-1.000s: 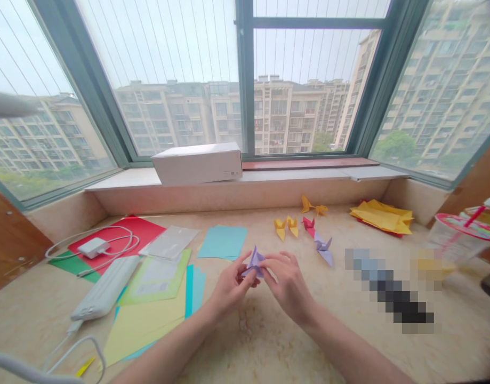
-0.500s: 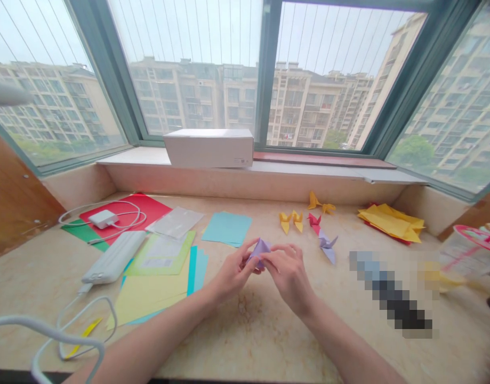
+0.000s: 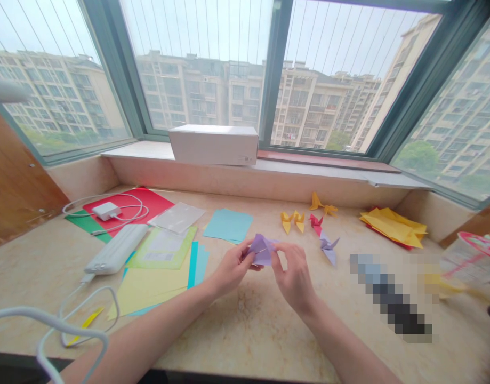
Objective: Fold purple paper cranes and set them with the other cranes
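Note:
A small folded purple paper piece (image 3: 261,248) hangs just above the marble sill top, pinched from both sides. My left hand (image 3: 231,269) grips its left edge between thumb and fingers. On the right edge, my right hand (image 3: 293,274) is closed with thumb and forefinger. Finished paper cranes lie just beyond: a purple crane (image 3: 328,246), a red crane (image 3: 315,221), two yellow cranes (image 3: 291,220) and an orange crane (image 3: 320,202).
Coloured paper sheets (image 3: 154,282) lie left of my hands, with a blue sheet (image 3: 229,225), a white power bank (image 3: 117,248) and a charger with cable (image 3: 106,210). A white box (image 3: 213,144) rests on the window ledge. Yellow paper (image 3: 392,226) and a plastic cup (image 3: 471,261) are at the right.
The camera has tilted and shifted, so the scene sits differently in frame. My hands have turned the purple piece and opened it out wider between them.

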### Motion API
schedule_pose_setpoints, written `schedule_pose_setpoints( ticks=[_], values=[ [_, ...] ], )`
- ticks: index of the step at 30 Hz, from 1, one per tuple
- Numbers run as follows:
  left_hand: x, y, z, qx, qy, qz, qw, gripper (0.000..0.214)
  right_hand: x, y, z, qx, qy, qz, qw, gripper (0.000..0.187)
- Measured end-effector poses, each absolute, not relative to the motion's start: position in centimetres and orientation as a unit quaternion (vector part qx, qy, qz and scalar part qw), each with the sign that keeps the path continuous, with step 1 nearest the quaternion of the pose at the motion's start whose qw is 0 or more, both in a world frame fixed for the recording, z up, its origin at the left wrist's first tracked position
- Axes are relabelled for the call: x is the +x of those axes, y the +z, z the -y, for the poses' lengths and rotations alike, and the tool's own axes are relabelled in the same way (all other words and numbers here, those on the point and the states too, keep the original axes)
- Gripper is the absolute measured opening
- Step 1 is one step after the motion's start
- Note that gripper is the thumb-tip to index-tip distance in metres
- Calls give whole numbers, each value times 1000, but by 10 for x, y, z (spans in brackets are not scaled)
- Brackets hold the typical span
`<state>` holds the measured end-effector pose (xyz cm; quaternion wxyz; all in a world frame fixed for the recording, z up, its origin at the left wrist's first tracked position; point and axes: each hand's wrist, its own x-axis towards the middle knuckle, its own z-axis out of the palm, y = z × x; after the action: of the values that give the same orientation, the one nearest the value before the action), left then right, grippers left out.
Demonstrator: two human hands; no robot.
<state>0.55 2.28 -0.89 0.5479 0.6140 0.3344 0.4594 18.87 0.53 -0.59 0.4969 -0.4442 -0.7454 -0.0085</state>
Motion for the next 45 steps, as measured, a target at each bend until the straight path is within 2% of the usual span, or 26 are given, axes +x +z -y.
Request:
schedule_pose_setpoints(
  ticks=[4, 9, 12, 16, 22, 25, 31, 37, 39, 42, 45],
  values=[
    [4, -5, -22, 624, 453, -360, 525, 44, 190, -10, -7, -503, 9, 709, 494, 8],
    [2, -5, -20, 695, 443, -397, 404, 39, 187, -8, -6, -512, 43, 733, 446, 15],
    [1, -5, -19, 724, 443, -385, 362, 40, 185, -8, -5, -509, 57, 746, 426, 11],
    [0, -2, -21, 709, 446, -384, 388, 38, 188, -8, -9, -498, 76, 719, 478, 15],
    [-2, -1, -24, 675, 450, -348, 470, 36, 189, -3, -12, -501, 289, 620, 531, 20],
    [-3, 0, -24, 682, 440, -334, 478, 36, 190, 0, -13, -486, 325, 608, 538, 19],
    [-2, 5, -21, 672, 428, -338, 500, 35, 197, 1, -16, -486, 361, 595, 528, 20],
    [2, 4, -17, 642, 409, -371, 532, 41, 189, -4, -11, -509, 319, 630, 493, 18],
    [2, 3, -18, 659, 408, -381, 504, 38, 187, -4, -9, -504, 330, 640, 477, 18],
    [0, 3, -20, 707, 401, -380, 442, 31, 190, 0, -9, -500, 357, 646, 452, 28],
    [-3, 5, -22, 747, 372, -363, 414, 39, 195, 5, -9, -498, 392, 653, 415, 32]
  ],
)
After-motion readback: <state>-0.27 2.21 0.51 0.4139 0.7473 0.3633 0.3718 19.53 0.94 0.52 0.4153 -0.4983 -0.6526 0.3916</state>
